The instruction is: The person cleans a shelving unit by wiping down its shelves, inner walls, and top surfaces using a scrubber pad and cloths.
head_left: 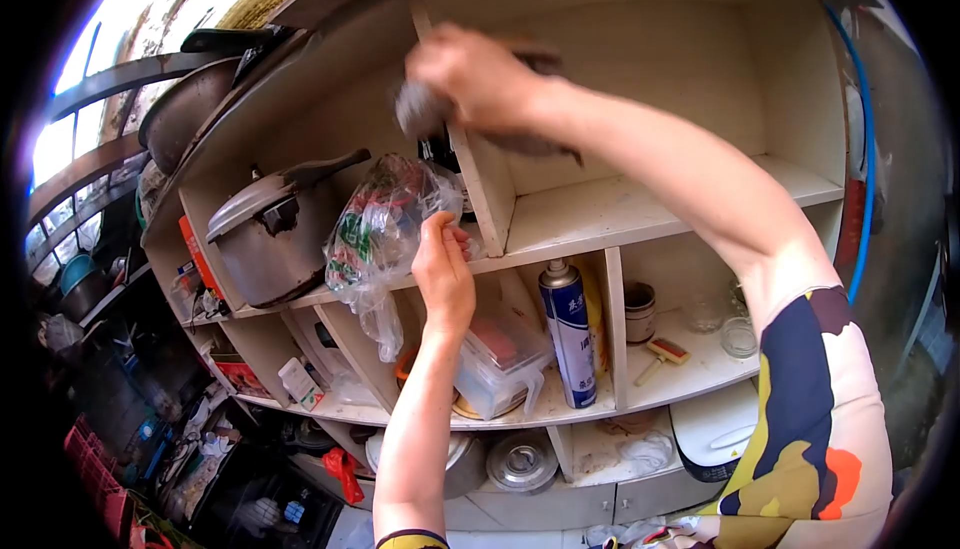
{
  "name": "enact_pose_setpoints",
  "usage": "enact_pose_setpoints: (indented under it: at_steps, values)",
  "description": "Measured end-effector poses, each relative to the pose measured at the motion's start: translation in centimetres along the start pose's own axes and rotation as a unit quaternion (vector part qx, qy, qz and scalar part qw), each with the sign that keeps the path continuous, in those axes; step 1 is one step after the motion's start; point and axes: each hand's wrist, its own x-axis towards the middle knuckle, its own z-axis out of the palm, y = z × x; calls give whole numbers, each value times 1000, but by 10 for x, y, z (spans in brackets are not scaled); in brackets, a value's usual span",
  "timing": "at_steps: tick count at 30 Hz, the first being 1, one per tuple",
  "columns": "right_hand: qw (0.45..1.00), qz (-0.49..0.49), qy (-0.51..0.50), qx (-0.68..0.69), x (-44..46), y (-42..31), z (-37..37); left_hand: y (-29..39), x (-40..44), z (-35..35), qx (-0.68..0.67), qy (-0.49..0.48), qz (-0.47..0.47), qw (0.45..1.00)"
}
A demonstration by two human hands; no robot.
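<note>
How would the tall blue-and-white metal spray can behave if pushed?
The tall blue-and-white metal spray can would probably tip if pushed near its top, being upright and narrow for its height. Its cylindrical body would likely roll once down. Smooth metal suggests it's stiff and perhaps a bit slippery; contents hidden, so weight unclear.

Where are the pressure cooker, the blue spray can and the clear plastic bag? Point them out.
Pressure cooker [272, 261]: head view, side of its body.
Blue spray can [569, 334]: head view, middle of its side.
Clear plastic bag [385, 217]: head view, bulging upper part.
</note>
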Motion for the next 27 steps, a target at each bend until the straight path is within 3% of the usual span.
enact_pose_setpoints:
  at_steps: [4,6,10,12,19,24,27]
  values:
    - [985,-39,-118,119,-81,-70,-9,-20,3,-17,104,19,41,993]
    - [978,-99,-144,111,-108,-91,-9,-18,1,-18,81,13,26,996]
    - [980,-150,-89,96,-94,-71,-7,-25,-1,-18,131,-2,49,990]
    - [990,-92,-96,38,-62,-42,-11,-25,1,-17,148,4,62,987]
    - [993,-30,2,-116,55,52,-19,-30,1,-15,137,6,43,990]
    - [995,55,36,-79,41,33,-8,-29,0,-16,136,-5,48,990]
    - [998,-5,-46,-42,5,-1,-9,-31,2,-19,112,-5,71,991]
